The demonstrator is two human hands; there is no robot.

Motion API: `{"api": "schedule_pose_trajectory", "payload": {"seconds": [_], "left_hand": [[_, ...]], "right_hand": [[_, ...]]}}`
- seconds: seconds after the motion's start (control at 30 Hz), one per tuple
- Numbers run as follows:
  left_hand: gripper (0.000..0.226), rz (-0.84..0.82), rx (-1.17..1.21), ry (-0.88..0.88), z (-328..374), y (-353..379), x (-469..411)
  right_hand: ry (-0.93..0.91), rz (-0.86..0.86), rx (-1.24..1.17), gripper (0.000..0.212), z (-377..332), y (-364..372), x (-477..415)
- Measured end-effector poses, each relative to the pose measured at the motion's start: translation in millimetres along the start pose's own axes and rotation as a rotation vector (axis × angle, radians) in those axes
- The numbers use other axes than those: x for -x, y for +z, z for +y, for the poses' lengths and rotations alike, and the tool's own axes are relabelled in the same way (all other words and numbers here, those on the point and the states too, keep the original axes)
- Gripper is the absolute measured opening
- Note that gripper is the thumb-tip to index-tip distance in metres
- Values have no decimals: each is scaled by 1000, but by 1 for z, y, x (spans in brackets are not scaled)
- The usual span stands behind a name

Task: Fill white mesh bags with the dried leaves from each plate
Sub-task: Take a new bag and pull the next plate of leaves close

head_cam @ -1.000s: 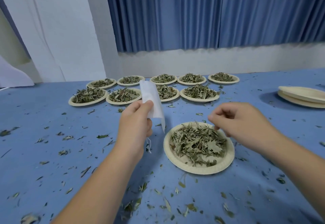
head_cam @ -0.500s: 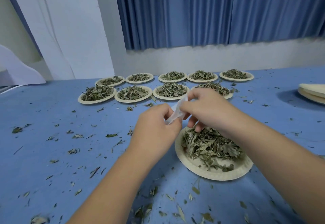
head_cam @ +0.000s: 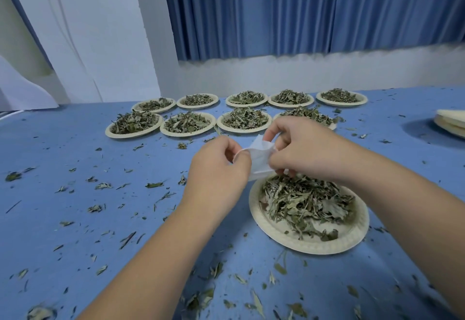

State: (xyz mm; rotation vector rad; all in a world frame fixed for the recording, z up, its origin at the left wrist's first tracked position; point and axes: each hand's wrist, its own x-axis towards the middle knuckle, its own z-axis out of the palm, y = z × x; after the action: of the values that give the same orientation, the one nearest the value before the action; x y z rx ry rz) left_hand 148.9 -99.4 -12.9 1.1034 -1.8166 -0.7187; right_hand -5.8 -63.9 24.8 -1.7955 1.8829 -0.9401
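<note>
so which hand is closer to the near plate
Right. The right hand hangs over the far edge of the near plate; the left hand sits left of it, both pinching the mesh bag.

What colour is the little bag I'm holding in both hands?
White. The mesh bag shows best in the head view.

My left forearm (head_cam: 156, 256) and right forearm (head_cam: 402, 206) are bare all the way to the edge of view; my left hand (head_cam: 219, 168) and right hand (head_cam: 302, 148) are bare too.
</note>
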Motion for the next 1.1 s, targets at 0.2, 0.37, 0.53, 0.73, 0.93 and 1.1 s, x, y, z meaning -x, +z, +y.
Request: {"api": "schedule_pose_trajectory", "payload": {"seconds": [0.2,0.37,0.53,0.73,0.93,1.1], "left_hand": [[12,-37,-291,44,-5,-4,-1],[18,-17,-9,49,-5,-3,1],[23,19,105,76,-6,-6,2],[21,45,-6,106,-11,-5,-1],[19,77,-69,141,-14,-6,-3],[16,100,-106,147,-16,-9,-5]], "right_hand": [[69,-67,-12,25,7,-9,-1],[31,-109,36,21,14,-6,-2],[44,-35,27,36,25,-29,-4],[311,-314,431,69,43,-43,-1],[345,-386,352,73,38,-40,3],[379,-487,280,55,32,-41,7]]}}
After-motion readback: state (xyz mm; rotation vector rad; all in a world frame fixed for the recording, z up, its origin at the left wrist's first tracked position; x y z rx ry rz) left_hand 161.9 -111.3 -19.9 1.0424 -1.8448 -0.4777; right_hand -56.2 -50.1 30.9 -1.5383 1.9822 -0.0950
